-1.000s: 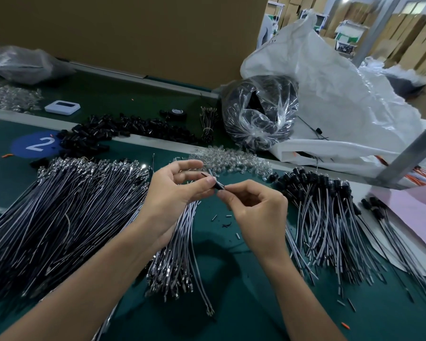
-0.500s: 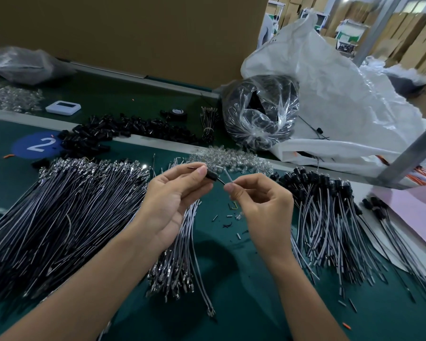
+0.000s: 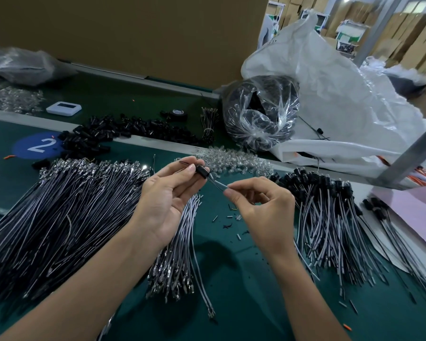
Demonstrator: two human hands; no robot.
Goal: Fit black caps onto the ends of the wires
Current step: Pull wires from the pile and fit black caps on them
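A cap (image 3: 202,171) is pinched in the left hand (image 3: 166,195) grip; the wire (image 3: 217,183) running from it is pinched by the right hand (image 3: 263,212).

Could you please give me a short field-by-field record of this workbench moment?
Left: left hand pinches a black cap
Right: right hand pinches the wire leading into that cap
Supply: uncapped wires piled on the left
Done: capped wires piled on the right
Spare: loose caps heaped at the far side, beside the blue marker
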